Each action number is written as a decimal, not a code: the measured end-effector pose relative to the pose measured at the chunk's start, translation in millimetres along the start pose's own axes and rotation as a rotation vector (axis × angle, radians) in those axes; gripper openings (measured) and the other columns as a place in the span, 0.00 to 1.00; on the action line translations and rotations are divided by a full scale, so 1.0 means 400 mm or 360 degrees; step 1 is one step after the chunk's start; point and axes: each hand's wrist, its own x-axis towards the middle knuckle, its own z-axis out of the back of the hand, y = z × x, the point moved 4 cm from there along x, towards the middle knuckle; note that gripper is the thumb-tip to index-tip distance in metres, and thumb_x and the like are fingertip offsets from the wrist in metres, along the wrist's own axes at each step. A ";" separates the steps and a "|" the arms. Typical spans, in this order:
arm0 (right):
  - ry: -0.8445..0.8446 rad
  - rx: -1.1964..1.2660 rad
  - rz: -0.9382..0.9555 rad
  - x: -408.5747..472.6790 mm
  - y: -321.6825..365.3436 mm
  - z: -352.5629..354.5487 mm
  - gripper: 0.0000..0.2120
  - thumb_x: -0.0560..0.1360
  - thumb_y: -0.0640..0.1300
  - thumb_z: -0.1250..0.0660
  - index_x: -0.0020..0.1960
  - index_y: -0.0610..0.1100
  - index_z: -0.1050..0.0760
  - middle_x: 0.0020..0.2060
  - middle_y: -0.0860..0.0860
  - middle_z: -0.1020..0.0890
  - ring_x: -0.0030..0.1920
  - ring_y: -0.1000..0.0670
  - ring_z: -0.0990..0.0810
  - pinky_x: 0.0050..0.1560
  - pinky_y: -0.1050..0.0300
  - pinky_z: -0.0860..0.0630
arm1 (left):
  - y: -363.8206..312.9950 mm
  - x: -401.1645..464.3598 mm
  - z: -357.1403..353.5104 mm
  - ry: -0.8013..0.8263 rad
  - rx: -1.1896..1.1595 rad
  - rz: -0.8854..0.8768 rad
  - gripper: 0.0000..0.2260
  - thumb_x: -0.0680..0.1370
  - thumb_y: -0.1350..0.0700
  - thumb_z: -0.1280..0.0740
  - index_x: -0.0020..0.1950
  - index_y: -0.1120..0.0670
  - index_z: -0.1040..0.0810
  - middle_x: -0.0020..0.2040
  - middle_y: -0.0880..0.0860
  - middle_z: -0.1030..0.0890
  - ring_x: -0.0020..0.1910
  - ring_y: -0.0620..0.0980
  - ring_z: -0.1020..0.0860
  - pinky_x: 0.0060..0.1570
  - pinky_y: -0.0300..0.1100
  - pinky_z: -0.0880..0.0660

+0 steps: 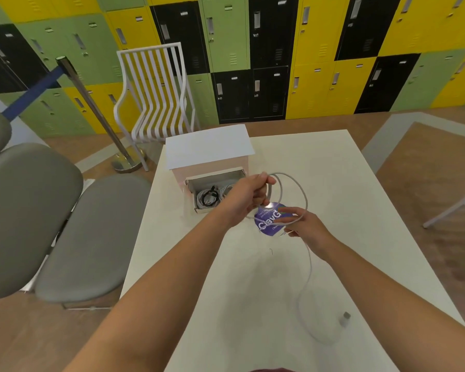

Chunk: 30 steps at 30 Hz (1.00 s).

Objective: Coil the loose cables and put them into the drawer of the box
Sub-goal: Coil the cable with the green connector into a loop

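A white cable hangs in loops above the white table. My left hand grips the top of the loops. My right hand pinches the cable lower down, just right of the left. From there the cable trails toward me across the table to its plug at the near right. A small white box stands at the table's far left, its drawer pulled open toward me. Coiled black and white cables lie inside the drawer.
A purple round sticker lies on the table under my hands. Grey padded seats stand left of the table. A white slatted chair and a metal barrier post stand behind the box, before a wall of coloured lockers.
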 end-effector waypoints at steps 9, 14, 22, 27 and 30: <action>0.0070 -0.0615 0.0049 0.006 -0.004 0.009 0.13 0.72 0.30 0.33 0.52 0.42 0.17 0.43 0.46 0.18 0.42 0.50 0.22 0.44 0.62 0.27 | 0.013 0.010 0.031 -0.0183 0.0090 0.0037 0.12 0.85 0.54 0.46 0.49 0.57 0.26 0.28 0.46 0.39 0.26 0.46 0.43 0.38 0.37 0.29; -0.0059 -0.0889 0.0335 0.004 0.004 -0.002 0.10 0.71 0.36 0.29 0.49 0.47 0.16 0.48 0.49 0.20 0.48 0.50 0.21 0.46 0.63 0.25 | 0.020 0.008 0.033 -0.0203 0.0097 0.0035 0.12 0.85 0.54 0.46 0.48 0.56 0.26 0.28 0.46 0.40 0.26 0.45 0.43 0.39 0.37 0.28; 0.0257 -0.0537 0.0014 -0.003 0.013 -0.006 0.05 0.77 0.40 0.33 0.45 0.42 0.18 0.46 0.43 0.17 0.44 0.48 0.20 0.54 0.53 0.21 | 0.035 0.018 0.067 -0.0342 0.0077 0.0027 0.13 0.85 0.54 0.47 0.53 0.58 0.25 0.26 0.45 0.39 0.24 0.43 0.40 0.41 0.39 0.28; -0.0041 -0.0721 0.0196 0.000 0.034 0.011 0.12 0.78 0.43 0.34 0.38 0.41 0.21 0.35 0.47 0.23 0.34 0.48 0.24 0.35 0.63 0.28 | 0.054 0.019 0.079 -0.0403 0.0069 0.0041 0.14 0.85 0.54 0.47 0.53 0.57 0.24 0.29 0.47 0.39 0.23 0.43 0.40 0.42 0.39 0.28; -0.0047 -0.0524 0.0129 0.003 0.029 0.015 0.11 0.80 0.42 0.38 0.46 0.36 0.21 0.38 0.45 0.19 0.31 0.45 0.19 0.34 0.58 0.21 | 0.066 0.018 0.078 -0.0429 0.0108 0.0048 0.14 0.85 0.54 0.47 0.51 0.56 0.23 0.30 0.48 0.39 0.24 0.43 0.40 0.41 0.39 0.27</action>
